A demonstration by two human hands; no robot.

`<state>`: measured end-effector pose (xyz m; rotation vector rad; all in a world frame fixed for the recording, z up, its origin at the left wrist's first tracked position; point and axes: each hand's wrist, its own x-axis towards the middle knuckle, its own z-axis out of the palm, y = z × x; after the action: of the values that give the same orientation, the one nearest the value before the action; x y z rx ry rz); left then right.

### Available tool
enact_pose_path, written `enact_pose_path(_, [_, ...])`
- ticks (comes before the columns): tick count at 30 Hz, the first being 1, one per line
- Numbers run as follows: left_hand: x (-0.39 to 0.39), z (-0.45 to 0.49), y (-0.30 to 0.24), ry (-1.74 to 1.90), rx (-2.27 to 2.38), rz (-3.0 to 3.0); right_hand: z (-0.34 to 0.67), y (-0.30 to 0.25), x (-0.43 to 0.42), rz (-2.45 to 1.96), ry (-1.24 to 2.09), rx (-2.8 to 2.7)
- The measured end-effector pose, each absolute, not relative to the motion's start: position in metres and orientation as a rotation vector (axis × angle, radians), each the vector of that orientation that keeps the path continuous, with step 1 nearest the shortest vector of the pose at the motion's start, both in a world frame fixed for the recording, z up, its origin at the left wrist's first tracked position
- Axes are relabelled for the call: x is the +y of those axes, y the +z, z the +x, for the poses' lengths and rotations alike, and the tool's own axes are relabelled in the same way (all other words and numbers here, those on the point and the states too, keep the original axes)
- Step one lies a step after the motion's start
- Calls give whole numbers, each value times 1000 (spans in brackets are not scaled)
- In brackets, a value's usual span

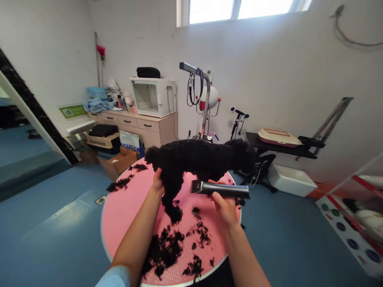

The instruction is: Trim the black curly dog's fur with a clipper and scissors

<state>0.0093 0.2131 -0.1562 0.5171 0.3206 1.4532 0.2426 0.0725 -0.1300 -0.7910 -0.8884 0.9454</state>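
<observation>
A black curly-coated dog (191, 157) stands side-on on a round pink grooming table (128, 215), its head toward the right. My left hand (158, 183) is at the dog's rear leg, thumb up; most of its fingers are hidden behind the leg and fur. In my right hand (225, 207) lies a dark cordless hair clipper (221, 189), held level with its comb end pointing left, just below the dog's belly. Clumps of cut black fur (167, 247) are scattered over the near part of the table, with more fur (119, 184) at its left edge.
Behind the table rises a metal grooming arm (206, 103) with a hanging loop. A wooden cabinet (167, 127) bearing a white drying box (167, 97) stands back left, a cardboard box (119, 161) before it. At right are a black table (284, 150) and a white tub (290, 181).
</observation>
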Motion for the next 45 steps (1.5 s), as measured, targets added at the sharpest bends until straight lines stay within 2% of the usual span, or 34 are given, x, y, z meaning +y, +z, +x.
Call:
enact_pose_path(5, [210,9,-146,1501,354,505,215,-111,114,-748,963,-1013])
enact_pose_path(13, [200,13,-131,1596,390,583,197,-145,149,-733,1235,-1060])
enact_pose_path(19, [186,31,-109,1650,326,634,204,-136,141,-571,1152,-698])
enact_pose_path(23, [181,43,-99,1681,343,646,192,-136,132,-642,1162,-795])
enact_pose_path(30, [178,51,-94,1783,391,633,188,-133,124,-902,970,-1160])
enact_pose_path(35, [173,53,-90,1724,366,603,184,-142,126,-1057,1171,-1427])
enact_pose_path(41, [170,55,-90,1713,374,555,209,-108,121,-1016,918,-1046])
enact_pose_path(45, [167,58,-90,1698,362,542,199,-98,97,-1073,904,-1243])
